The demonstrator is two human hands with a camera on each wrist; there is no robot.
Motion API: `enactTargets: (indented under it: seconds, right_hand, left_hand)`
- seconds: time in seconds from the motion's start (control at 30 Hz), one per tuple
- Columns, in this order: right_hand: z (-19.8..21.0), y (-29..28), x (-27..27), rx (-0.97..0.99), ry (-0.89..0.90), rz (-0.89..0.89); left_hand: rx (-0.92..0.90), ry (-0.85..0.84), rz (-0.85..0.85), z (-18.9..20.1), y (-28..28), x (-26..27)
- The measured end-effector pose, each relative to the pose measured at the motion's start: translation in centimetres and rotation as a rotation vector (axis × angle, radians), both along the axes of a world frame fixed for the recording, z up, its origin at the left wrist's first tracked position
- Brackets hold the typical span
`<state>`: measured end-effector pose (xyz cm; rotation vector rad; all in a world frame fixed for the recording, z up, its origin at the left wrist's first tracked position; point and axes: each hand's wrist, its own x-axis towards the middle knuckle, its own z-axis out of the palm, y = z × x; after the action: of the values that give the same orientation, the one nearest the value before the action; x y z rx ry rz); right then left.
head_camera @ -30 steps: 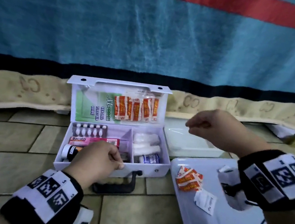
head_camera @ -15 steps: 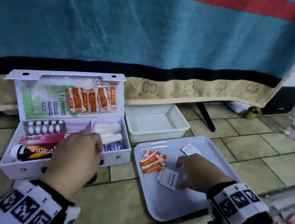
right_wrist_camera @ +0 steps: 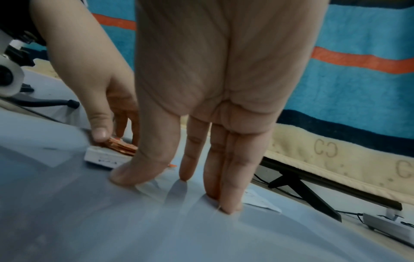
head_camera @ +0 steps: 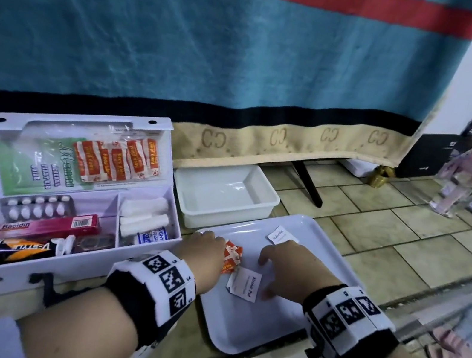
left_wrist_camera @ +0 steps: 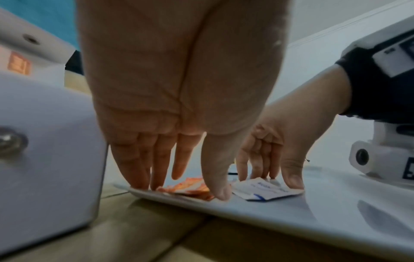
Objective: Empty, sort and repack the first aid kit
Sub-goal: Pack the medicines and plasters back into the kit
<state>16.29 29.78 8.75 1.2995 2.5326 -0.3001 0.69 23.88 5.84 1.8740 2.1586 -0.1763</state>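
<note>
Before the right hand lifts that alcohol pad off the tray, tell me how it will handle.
The alcohol pad is a thin flat sachet, so probably very light and bendy. It lies flush on the smooth tray, so it may slide rather than lift; the right hand likely needs an edge.

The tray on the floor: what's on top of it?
On the tray lie orange plasters under the left hand and two alcohol pads, one partly covered by the right hand.
</note>
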Motion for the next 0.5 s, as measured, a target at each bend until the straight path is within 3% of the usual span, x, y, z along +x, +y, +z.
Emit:
enactTargets:
  seconds: [0.2,0.5]
  right_hand:
    - [-0.2,0.4,-0.5,0.002,-0.026,0.021]
    - [-0.2,0.6,-0.3,0.007,-0.005,0.025]
  left_hand:
    - [0.04,-0.017,0.031,-0.1,0.4,0.3]
    - [0.147,-0.206,0.166,0.8,0.3,-0.3]
